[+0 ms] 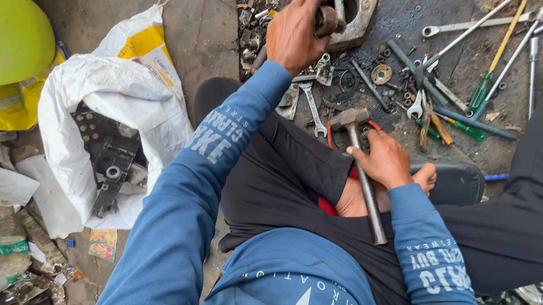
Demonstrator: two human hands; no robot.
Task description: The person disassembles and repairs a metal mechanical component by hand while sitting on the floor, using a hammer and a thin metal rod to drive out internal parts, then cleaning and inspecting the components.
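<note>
- White woven sack [89, 115], left of the person's knee: mouth open, dark metal parts [108, 160] inside; its upper corner bears a yellow printed panel.
- Yellow-green rounded shell [1, 30], at the far left edge, with a yellow bag [7, 107] beneath it.
- Clear plastic bottle [6, 236] with a green band, lying among paper scraps at lower left.
- Left hand [294, 32]: closed around a dark cylindrical part [328, 21] at the top of the view, pressing it against a grey metal housing [355, 5] with a round opening; the part sits at the housing's left edge.
- Right hand [385, 160]: fingers wrapped about the shaft of a hammer [362, 174], just below the head.
- Hammer axis: runs from the head, up and left near the spanners, down and right across the person's lap to the free end of the handle.
- Scattered tools on the dark oily floor [404, 19]: open-ended spanners [312, 107], long socket rods, green-handled screwdrivers [483, 93], a washer [381, 73]; these lie between the two hands and to the right of them.
- Black-clothed leg of another person [540, 191], along the right edge.
</note>
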